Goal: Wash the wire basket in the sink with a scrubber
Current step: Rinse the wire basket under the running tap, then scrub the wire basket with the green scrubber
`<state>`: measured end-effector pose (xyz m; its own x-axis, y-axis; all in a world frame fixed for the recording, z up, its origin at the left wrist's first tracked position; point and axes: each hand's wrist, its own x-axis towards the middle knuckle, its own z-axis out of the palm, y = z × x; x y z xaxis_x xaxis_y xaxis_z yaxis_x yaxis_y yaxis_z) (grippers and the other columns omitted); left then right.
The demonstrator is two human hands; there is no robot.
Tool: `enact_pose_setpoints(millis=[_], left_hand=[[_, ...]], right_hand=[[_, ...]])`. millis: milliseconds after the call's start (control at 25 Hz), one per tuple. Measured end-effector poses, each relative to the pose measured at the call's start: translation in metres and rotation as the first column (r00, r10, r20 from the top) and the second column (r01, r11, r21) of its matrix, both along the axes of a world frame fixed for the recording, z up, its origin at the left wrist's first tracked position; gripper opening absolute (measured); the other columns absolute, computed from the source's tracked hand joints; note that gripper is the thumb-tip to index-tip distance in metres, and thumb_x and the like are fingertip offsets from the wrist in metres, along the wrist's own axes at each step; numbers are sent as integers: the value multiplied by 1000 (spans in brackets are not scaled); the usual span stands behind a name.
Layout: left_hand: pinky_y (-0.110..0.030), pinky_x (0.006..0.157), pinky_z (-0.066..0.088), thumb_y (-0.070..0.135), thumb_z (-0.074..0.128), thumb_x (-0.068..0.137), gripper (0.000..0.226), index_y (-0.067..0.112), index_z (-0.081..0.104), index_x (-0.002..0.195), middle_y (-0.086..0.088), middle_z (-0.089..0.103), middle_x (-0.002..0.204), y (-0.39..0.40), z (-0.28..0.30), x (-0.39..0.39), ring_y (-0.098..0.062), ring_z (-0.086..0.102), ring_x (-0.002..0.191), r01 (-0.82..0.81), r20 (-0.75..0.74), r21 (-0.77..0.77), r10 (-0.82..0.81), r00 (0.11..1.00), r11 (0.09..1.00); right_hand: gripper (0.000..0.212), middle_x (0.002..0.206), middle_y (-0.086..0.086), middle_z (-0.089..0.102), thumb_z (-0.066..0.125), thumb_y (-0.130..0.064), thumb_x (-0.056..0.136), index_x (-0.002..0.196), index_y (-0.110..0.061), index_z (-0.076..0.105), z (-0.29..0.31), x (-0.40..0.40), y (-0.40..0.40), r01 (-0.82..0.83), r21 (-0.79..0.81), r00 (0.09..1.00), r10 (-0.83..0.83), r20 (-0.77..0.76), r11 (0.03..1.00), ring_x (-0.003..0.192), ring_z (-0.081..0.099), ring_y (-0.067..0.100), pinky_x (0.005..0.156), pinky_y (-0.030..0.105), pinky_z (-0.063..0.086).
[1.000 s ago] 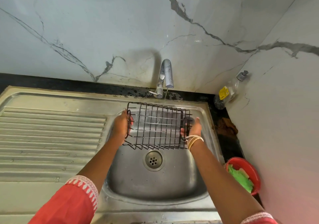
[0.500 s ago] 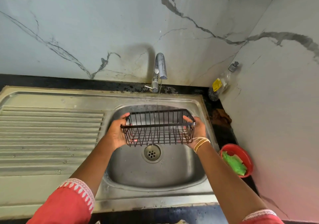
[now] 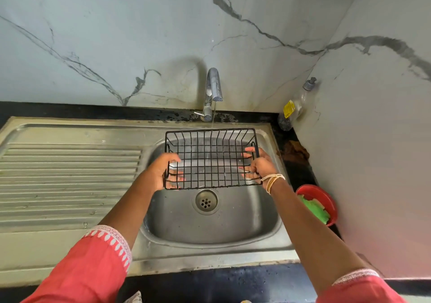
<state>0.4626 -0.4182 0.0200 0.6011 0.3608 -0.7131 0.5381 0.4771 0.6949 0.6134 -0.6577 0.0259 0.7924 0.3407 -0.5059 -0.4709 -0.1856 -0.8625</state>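
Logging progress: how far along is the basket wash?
Early. Done: tap runs a thin stream. In hand: left hand and right hand grip the wire basket by its ends over the sink. Left: scrubbing; green scrubber lies in the red bowl.

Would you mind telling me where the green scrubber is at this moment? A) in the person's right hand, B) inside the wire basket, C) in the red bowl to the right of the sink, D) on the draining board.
C: the green scrubber lies in the red bowl right of the sink, while the left hand and right hand both grip the wire basket.
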Motion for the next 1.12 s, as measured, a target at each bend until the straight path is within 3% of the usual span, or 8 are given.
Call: enact_pose_setpoints(millis=[200, 360, 520, 640, 760, 880, 1000, 1120], left_hand=[[-47, 81, 51, 13, 38, 76, 44, 21, 60, 113, -17, 69, 99, -13, -13, -9, -38, 65, 94, -90, 66, -49, 93, 993, 995], [-49, 89, 47, 13, 35, 76, 43, 21, 60, 110, -19, 65, 105, -29, -22, -12, -39, 62, 99, -144, 41, -57, 147, 988, 988], [-46, 84, 45, 14, 34, 75, 39, 21, 57, 106, -19, 64, 103, -50, -21, -10, -37, 62, 92, -146, 8, -91, 148, 989, 985], [-51, 95, 40, 15, 35, 72, 35, 20, 58, 99, -19, 63, 99, -67, -20, -5, -35, 61, 88, -128, -3, -94, 128, 992, 987], [-55, 99, 37, 16, 37, 70, 38, 20, 59, 100, -20, 62, 102, -75, -20, -4, -36, 59, 93, -89, -14, -96, 88, 996, 991], [-55, 100, 37, 17, 38, 67, 41, 20, 60, 102, -20, 61, 106, -77, -21, -5, -38, 58, 99, -67, -32, -81, 65, 997, 994], [-54, 98, 38, 17, 39, 64, 42, 19, 59, 101, -20, 61, 103, -82, -20, -5, -36, 58, 92, -65, -33, -86, 63, 998, 994], [-52, 95, 40, 18, 39, 65, 45, 19, 56, 107, -19, 59, 104, -87, -19, -6, -36, 57, 92, -74, -36, -101, 71, 997, 992]], right_hand=[[19, 109, 8, 65, 47, -14, 92, 103, -23, 60, 0, -3, 1, -15, -347, 948, 123, 292, 938, 92, 66, 32, 66, 34, 53], [26, 99, 7, 64, 54, -34, 92, 106, -14, 62, 11, -9, -32, 143, -560, 834, 206, 512, 816, 91, 59, 26, 81, 32, 46], [17, 97, 9, 70, 52, -16, 84, 88, -15, 69, 23, -6, -79, 293, -664, 823, 172, 541, 688, 95, 63, 31, 80, 27, 45], [18, 95, 10, 71, 54, -12, 80, 85, -12, 71, 30, -7, -113, 310, -719, 862, 135, 489, 622, 89, 62, 31, 77, 28, 46], [24, 94, 13, 66, 62, -26, 81, 95, -6, 65, 32, -12, -145, 215, -850, 904, 230, 359, 481, 77, 59, 30, 65, 28, 44], [50, 111, 11, 65, 64, -45, 81, 116, -9, 62, 15, -21, -161, 77, -922, 913, 344, 218, 379, 101, 62, 31, 77, 30, 47], [41, 127, 6, 60, 56, -45, 91, 124, -22, 63, -6, -32, -165, 41, -890, 899, 372, 230, 454, 116, 55, 29, 96, 30, 41], [29, 124, 8, 62, 52, -33, 96, 117, -21, 67, -13, -35, -162, 141, -873, 879, 346, 327, 466, 112, 57, 30, 96, 31, 42]])
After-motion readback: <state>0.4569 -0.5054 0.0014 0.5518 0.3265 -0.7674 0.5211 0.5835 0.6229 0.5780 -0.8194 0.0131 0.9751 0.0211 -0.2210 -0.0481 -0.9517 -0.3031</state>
